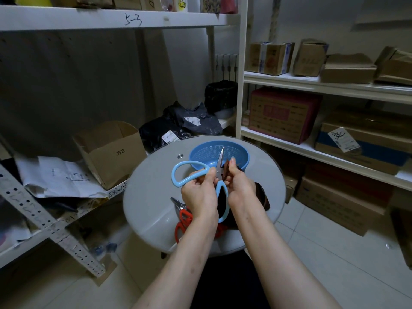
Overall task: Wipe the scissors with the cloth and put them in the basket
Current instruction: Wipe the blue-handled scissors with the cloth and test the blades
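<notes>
An open cardboard box [111, 152] crowds the round worktop's [151, 197] left edge. Red scissors [184, 219] lie beneath our left hand [200, 194], which grips the blue scissors [192, 179]. Our right hand [239, 186] pinches the cloth [262, 195] against their blade, just before the basket [206, 152]. Loaded shelves [312, 84] hem us in on the right.

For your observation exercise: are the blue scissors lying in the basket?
No, the left hand holds the blue scissors in the air, short of the basket.
</notes>
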